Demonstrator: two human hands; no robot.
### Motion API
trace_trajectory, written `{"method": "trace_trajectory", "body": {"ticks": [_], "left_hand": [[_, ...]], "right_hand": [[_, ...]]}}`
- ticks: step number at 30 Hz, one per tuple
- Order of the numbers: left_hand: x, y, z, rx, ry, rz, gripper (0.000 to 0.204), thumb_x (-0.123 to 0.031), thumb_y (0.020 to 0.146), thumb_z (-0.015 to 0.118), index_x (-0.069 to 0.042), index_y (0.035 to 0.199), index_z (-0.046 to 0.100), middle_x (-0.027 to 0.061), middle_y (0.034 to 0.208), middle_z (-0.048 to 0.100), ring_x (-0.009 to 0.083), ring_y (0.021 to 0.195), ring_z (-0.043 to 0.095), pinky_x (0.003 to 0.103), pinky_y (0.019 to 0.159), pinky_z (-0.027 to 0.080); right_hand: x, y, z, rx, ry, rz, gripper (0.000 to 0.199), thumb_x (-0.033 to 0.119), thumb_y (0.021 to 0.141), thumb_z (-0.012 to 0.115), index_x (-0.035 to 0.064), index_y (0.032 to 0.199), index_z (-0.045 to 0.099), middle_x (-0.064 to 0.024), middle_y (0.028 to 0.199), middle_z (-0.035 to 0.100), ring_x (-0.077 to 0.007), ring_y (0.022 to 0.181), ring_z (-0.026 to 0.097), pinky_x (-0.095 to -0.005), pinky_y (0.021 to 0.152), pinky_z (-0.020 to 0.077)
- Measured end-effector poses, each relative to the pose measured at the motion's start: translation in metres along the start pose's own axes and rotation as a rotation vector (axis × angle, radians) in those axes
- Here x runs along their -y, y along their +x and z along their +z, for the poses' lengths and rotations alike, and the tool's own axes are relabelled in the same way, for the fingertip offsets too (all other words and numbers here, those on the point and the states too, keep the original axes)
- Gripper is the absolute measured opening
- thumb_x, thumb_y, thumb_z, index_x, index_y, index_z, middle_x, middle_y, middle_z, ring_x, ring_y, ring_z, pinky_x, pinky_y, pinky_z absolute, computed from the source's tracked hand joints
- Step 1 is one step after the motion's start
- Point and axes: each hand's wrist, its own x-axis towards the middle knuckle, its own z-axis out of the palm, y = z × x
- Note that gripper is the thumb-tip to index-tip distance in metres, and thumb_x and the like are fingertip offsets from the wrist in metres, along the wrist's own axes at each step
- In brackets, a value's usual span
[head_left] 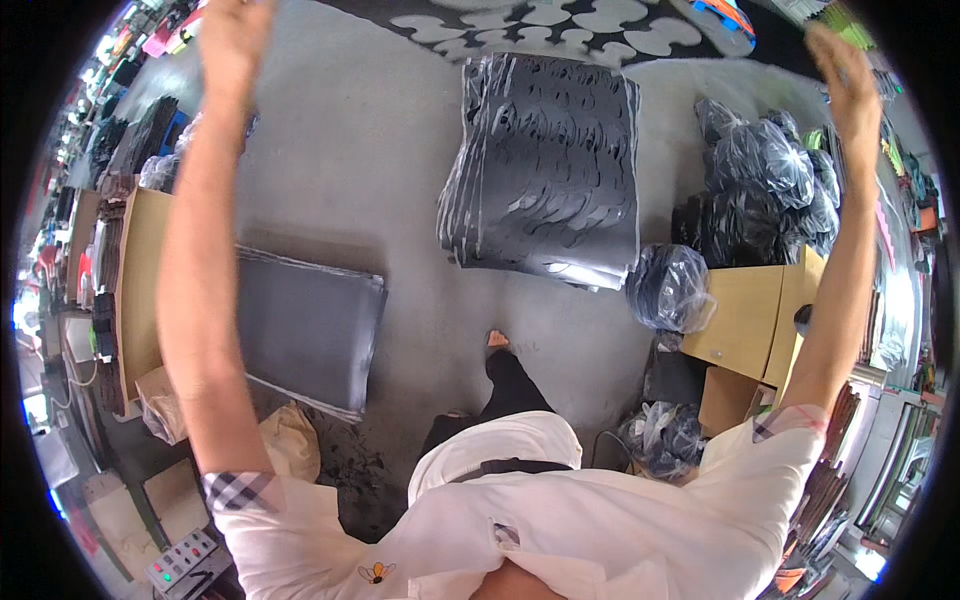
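Note:
Both my arms stretch forward and wide apart. My left hand (236, 35) is cut off by the upper edge of the picture; its fingers are blurred, so what it holds, if anything, is hidden. At the upper right, my right hand (846, 75) is raised beside the end of a wide black sheet (440, 12) full of rounded cut-outs. Blur hides whether its fingers grip that sheet. Below the sheet, a stack of dark grey sheets (560, 170) with torn-looking slits and uneven edges lies on the floor in front of me.
A second stack of plain dark sheets (305, 325) lies at the left on the grey floor (330, 140). Stuffed black bags (750, 215), a clear plastic bag (668, 288) and a tan cabinet (745, 310) stand at the right. Dark scraps (355, 465) litter the floor near my feet.

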Motion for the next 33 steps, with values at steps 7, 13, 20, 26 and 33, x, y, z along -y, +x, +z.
{"method": "trace_trajectory", "body": {"ticks": [7, 13, 20, 26, 33], "left_hand": [[0.01, -0.332, 0.114, 0.668, 0.205, -0.143, 0.058, -0.02, 0.081, 0.072, -0.011, 0.134, 0.052, 0.0129, 0.131, 0.057, 0.0357, 0.122, 0.051, 0.051, 0.103, 0.04], [-0.094, -0.622, 0.01, 0.942, -0.052, -1.21, 0.031, -0.033, 0.084, 0.071, -0.003, 0.092, 0.068, 0.0198, 0.091, 0.069, 0.0382, 0.09, 0.065, 0.048, 0.078, 0.05], [-0.17, -0.775, -0.199, -0.084, 0.199, -2.625, 0.035, -0.029, 0.09, 0.068, -0.009, 0.065, 0.056, 0.0045, 0.059, 0.056, 0.0193, 0.045, 0.052, 0.035, 0.042, 0.041], [-0.105, -0.765, -0.17, -0.618, -0.131, -2.525, 0.029, -0.032, 0.097, 0.06, -0.008, 0.081, 0.059, 0.0075, 0.071, 0.062, 0.0189, 0.056, 0.061, 0.031, 0.047, 0.047], [0.032, -0.644, -0.107, -0.796, -0.49, -2.334, 0.025, -0.028, 0.094, 0.064, -0.004, 0.091, 0.064, 0.0077, 0.083, 0.068, 0.0156, 0.07, 0.067, 0.029, 0.061, 0.052]], "right_hand": [[0.109, -0.267, 0.136, 0.411, 0.297, 0.273, 0.029, 0.005, 0.081, 0.067, 0.0088, 0.11, 0.069, -0.0092, 0.102, 0.065, -0.0279, 0.1, 0.058, -0.0451, 0.088, 0.044], [0.295, -0.528, 0.125, 1.116, 0.404, 0.91, 0.012, 0.018, 0.085, 0.065, 0.0059, 0.082, 0.066, -0.0128, 0.071, 0.061, -0.0295, 0.068, 0.061, -0.0411, 0.063, 0.0474], [0.43, -0.534, 0.184, 1.582, 0.887, 1.259, 0.026, 0.027, 0.089, 0.062, 0.004, 0.078, 0.068, -0.0076, 0.074, 0.068, -0.0175, 0.062, 0.063, -0.0349, 0.06, 0.0532], [0.526, -0.286, 0.365, 1.431, 0.875, 0.549, 0.043, 0.04, 0.095, 0.05, 0.0009, 0.087, 0.066, -0.021, 0.088, 0.069, -0.0394, 0.087, 0.067, -0.0465, 0.079, 0.0502], [0.705, -0.042, 0.451, 1.418, 1.241, 0.537, 0.037, 0.029, 0.096, 0.056, -0.0042, 0.084, 0.065, -0.0149, 0.075, 0.069, -0.0213, 0.066, 0.067, -0.036, 0.065, 0.0514]]}}
